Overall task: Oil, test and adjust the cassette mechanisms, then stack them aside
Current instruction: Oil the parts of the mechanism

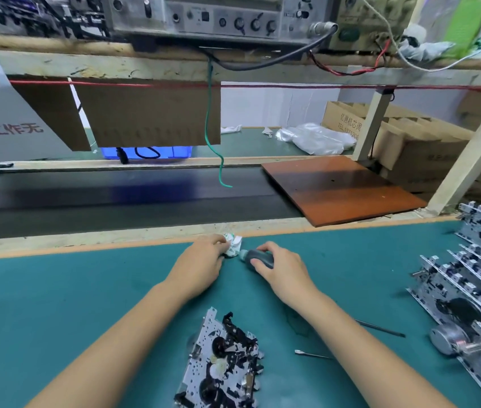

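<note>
Right hand point(280, 269) curls round the small oil bottle point(258, 258), lying nozzle toward the crumpled rag point(233, 245) that the left hand point(204, 257) pinches, likely for wiping; one cassette mechanism point(221, 363) waits nearer on the tabletop point(86, 290)

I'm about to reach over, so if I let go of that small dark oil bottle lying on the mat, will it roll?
Possibly: the oil bottle looks rounded and lies on its side. The flat green mat may slow it. It probably lifts easily, since the right hand covers it.
</note>
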`<state>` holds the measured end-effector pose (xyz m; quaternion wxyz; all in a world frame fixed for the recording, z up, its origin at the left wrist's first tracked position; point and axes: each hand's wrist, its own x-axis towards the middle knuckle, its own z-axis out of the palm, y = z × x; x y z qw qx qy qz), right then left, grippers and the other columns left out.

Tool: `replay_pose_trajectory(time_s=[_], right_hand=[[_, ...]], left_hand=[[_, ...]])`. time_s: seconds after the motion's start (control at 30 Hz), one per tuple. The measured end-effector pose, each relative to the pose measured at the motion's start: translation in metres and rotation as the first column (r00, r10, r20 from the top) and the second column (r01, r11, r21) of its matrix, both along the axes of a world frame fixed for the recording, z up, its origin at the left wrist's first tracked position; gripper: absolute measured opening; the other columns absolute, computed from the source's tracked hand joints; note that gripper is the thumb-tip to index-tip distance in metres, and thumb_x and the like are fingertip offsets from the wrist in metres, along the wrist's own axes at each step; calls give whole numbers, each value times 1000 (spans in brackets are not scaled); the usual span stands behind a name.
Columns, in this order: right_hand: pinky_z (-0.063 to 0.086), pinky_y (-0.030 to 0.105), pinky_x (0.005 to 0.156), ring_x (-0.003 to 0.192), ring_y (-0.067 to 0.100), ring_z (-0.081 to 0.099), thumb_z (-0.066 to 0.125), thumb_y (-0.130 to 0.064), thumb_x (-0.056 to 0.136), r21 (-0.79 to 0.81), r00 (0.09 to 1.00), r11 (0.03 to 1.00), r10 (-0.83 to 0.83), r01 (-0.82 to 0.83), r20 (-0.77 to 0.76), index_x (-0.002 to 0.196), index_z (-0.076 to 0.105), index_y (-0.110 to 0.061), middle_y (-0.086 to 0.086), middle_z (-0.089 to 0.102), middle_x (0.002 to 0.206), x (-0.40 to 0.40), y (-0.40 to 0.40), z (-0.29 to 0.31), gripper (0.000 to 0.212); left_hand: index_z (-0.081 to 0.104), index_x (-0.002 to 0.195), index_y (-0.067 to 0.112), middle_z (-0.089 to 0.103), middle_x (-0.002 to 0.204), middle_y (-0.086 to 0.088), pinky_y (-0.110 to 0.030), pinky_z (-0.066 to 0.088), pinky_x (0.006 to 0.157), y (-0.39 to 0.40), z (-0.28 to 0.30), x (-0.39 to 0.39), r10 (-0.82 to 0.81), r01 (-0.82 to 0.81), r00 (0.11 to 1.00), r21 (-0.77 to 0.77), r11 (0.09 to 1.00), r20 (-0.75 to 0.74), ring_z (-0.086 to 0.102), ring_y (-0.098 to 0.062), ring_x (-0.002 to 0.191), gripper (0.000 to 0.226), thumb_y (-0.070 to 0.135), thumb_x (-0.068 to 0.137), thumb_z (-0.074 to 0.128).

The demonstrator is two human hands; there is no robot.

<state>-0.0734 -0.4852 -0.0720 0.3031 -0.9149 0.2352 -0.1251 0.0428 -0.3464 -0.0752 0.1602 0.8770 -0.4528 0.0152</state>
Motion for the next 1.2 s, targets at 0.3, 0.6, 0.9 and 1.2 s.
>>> replay_pose_trajectory(time_s=[0.3, 0.6, 0.9, 1.2], right_hand=[[37, 30, 71, 92, 19, 54, 53, -40, 92, -133, 1000, 991, 15, -17, -12, 112, 55, -28, -2, 59, 100, -36, -1, 21, 23], [43, 22, 44, 46, 13, 51, 66, -29, 84, 655, 915, 755, -250, -22, 318, 90, 64, -18, 3, 66, 60, -117, 13, 26, 12], [41, 20, 41, 49, 11, 45, 76, -2, 57, 940, 911, 231, -272, -250, 309, 88, 67, -13, 4, 63, 70, -116, 32, 25, 35], [33, 16, 33, 41, 5, 41, 62, -35, 68, 945, 756, 108, -575, -309, 313, 86, 59, -8, 2, 61, 64, -107, 45, 20, 32]], left_hand=[[24, 149, 18, 25, 153, 6, -29, 35, 93, 4, -21, -3, -30, -39, 952, 217, 975, 305, 32, -18, 129, 58, 3, 94, 35], [68, 99, 16, 65, 101, -7, -35, 43, 78, 77, 35, -60, 463, -465, 869, 29, 885, -173, 62, -28, 90, 57, 58, 95, 31], [76, 65, 39, 73, 74, 15, -15, 53, 64, 99, 36, -145, -176, -435, -117, -109, 894, -977, 68, 4, 69, 29, 59, 70, 55], [58, 126, -3, 55, 130, -26, -45, 46, 92, 83, 10, -142, -497, -602, -472, -145, 785, -728, 56, -39, 112, 87, 62, 68, 61]])
